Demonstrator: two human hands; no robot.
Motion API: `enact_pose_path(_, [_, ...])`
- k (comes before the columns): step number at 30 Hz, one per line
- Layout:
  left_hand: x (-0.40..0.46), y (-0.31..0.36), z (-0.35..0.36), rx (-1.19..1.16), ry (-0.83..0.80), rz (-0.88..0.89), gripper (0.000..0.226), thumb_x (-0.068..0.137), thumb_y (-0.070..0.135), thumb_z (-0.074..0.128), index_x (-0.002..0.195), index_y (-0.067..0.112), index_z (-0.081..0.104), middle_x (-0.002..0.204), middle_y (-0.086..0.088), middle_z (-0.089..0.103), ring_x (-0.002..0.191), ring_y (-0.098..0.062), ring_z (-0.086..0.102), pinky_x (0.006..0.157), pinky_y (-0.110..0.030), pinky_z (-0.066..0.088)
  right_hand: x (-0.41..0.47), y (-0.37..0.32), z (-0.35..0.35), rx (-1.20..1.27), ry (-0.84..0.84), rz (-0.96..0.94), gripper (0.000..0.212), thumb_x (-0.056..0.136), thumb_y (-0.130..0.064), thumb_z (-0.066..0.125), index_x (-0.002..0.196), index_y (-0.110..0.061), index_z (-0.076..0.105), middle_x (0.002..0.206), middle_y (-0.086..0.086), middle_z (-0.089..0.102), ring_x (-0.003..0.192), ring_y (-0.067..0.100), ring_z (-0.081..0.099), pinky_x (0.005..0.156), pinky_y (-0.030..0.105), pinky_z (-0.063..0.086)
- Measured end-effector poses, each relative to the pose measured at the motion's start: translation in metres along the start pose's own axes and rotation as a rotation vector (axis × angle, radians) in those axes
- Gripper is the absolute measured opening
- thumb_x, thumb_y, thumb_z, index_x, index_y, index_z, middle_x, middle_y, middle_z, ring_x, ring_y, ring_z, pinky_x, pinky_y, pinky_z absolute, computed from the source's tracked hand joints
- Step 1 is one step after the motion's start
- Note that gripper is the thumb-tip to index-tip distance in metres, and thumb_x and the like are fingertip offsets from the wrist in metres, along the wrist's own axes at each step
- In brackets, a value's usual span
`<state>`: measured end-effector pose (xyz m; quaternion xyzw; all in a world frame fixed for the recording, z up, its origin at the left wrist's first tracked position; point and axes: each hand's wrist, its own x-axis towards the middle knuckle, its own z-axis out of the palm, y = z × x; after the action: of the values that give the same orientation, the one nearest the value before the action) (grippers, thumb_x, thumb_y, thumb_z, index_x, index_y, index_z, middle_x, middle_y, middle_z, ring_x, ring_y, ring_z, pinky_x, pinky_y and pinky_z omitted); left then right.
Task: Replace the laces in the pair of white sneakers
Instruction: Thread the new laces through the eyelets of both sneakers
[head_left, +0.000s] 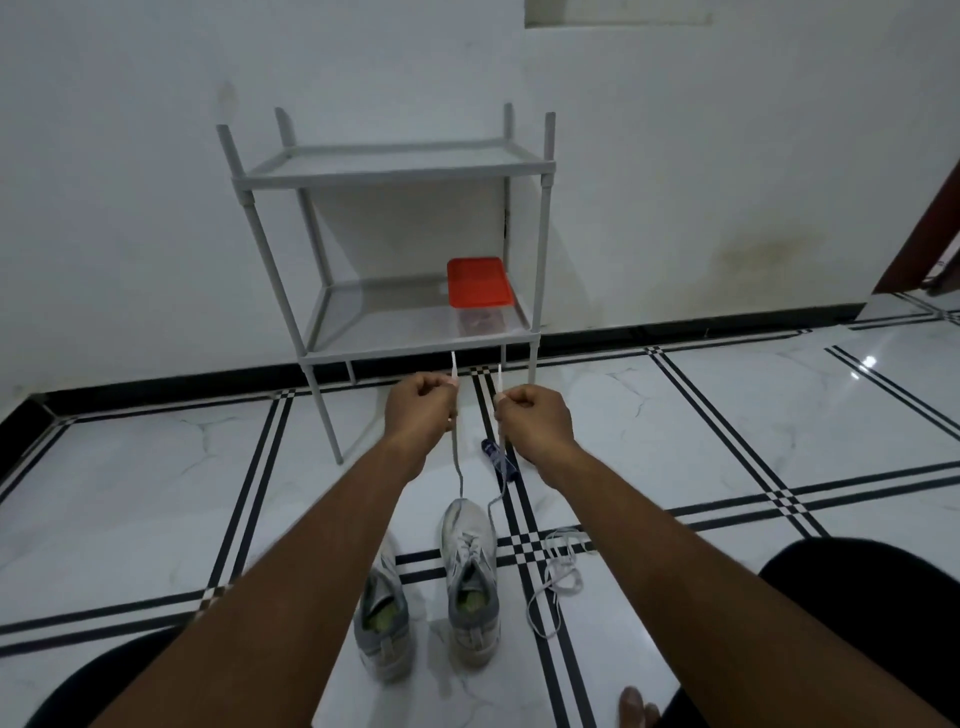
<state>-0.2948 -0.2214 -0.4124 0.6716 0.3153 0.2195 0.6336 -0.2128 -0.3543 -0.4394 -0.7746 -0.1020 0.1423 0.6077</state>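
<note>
One end of a white flat lace (457, 457) is pinched in each grip, left hand (420, 405) and right hand (535, 421). The ends are held taut above the right white mesh sneaker (470, 577). A loose white lace (558, 577) lies just right of that sneaker.

Two sneakers (428, 597) stood side by side at lower centre; a loose lace (558, 577) lay to their right. Above them, a shelf rack (395, 260) stood against the wall, a lidded container (478, 291) on its lower tier.

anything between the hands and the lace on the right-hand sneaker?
Nothing visible. The left hand and right hand each already pinch one end of the lace, which runs straight down to the toe end of the right-hand sneaker. The blue object lies on the floor behind the strands.
</note>
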Motion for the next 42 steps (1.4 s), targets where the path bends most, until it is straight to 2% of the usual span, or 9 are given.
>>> enact_pose_path(7, [-0.002,-0.128,0.013,-0.010,0.097,-0.277,0.032,0.093,0.014,0.071,0.122,0.022,0.060,0.115,-0.005,0.070,0.095,-0.019,0.068,0.094,-0.043,0.060,-0.015,0.116,0.026,-0.067,-0.058,0.335,0.080,0.090,-0.037,0.071,0.161,-0.022,0.034,0.129,0.008,0.070,0.105,0.024,0.069,0.090,0.039,0.059])
enact_pose_path(12, [-0.043,-0.254,0.019,0.525,-0.108,-0.419,0.035,0.094,0.024,0.064,0.124,0.006,0.060,0.126,-0.011,0.068,0.114,-0.035,0.065,0.096,-0.037,0.053,-0.047,0.209,0.040,-0.336,-0.247,0.480,0.052,0.094,-0.032,0.070,0.137,-0.005,0.062,0.138,0.011,0.066,0.122,0.030,0.065,0.094,0.036,0.055])
enact_pose_path(16, [-0.055,-0.274,0.014,0.606,-0.156,-0.426,0.039,0.097,0.019,0.059,0.135,0.009,0.056,0.130,-0.014,0.065,0.119,-0.036,0.062,0.094,-0.035,0.049,-0.058,0.249,0.044,-0.353,-0.398,0.531,0.070,0.095,-0.029,0.069,0.155,-0.006,0.043,0.143,0.013,0.062,0.122,0.027,0.062,0.086,0.034,0.050])
enact_pose_path(21, [-0.050,-0.280,0.013,0.643,-0.183,-0.651,0.059,0.102,0.055,0.048,0.126,0.003,0.062,0.121,-0.020,0.069,0.108,-0.036,0.068,0.086,-0.038,0.054,-0.059,0.263,0.041,-0.419,-0.399,0.475,0.034,0.097,-0.041,0.066,0.083,-0.010,0.071,0.077,0.003,0.065,0.075,0.020,0.062,0.068,0.034,0.046])
enact_pose_path(25, [-0.051,-0.285,0.019,0.227,-0.009,-0.784,0.047,0.098,0.045,0.063,0.121,0.005,0.069,0.108,-0.012,0.074,0.092,-0.028,0.068,0.074,-0.032,0.054,-0.064,0.263,0.043,-0.175,-0.352,0.535,0.017,0.099,-0.028,0.072,0.101,-0.012,0.076,0.089,0.002,0.069,0.081,0.012,0.061,0.071,0.028,0.047])
enact_pose_path(30, [-0.027,-0.240,0.031,0.058,-0.002,-0.552,0.026,0.102,0.030,0.059,0.086,0.015,0.072,0.098,-0.002,0.076,0.087,-0.020,0.064,0.069,-0.031,0.044,-0.055,0.239,0.055,-0.036,-0.371,0.621,0.026,0.096,-0.023,0.071,0.116,-0.007,0.076,0.093,0.003,0.071,0.080,0.018,0.060,0.062,0.026,0.043])
enact_pose_path(35, [-0.017,-0.201,0.029,0.288,-0.268,-0.254,0.035,0.105,0.044,0.054,0.097,0.021,0.079,0.103,0.006,0.077,0.101,-0.013,0.069,0.093,-0.034,0.054,-0.040,0.207,0.057,-0.177,-0.440,0.257,0.016,0.094,-0.021,0.065,0.099,-0.011,0.077,0.094,0.012,0.078,0.081,0.023,0.069,0.072,0.034,0.050])
enact_pose_path(38, [-0.021,-0.215,0.005,0.557,-0.371,-0.346,0.057,0.106,0.057,0.041,0.103,0.013,0.078,0.102,0.001,0.075,0.103,-0.022,0.067,0.098,-0.039,0.049,-0.034,0.211,0.049,-0.215,-0.372,0.222,0.028,0.097,-0.026,0.070,0.082,-0.002,0.072,0.080,0.016,0.072,0.069,0.020,0.061,0.068,0.034,0.046])
enact_pose_path(42, [-0.024,-0.235,-0.020,0.561,-0.350,-0.356,0.016,0.095,0.026,0.069,0.091,0.016,0.080,0.079,0.000,0.080,0.090,-0.022,0.073,0.087,-0.038,0.057,-0.029,0.221,0.038,-0.168,-0.282,0.317,0.022,0.089,-0.015,0.076,0.067,-0.013,0.076,0.086,0.000,0.080,0.085,0.023,0.073,0.074,0.038,0.055])
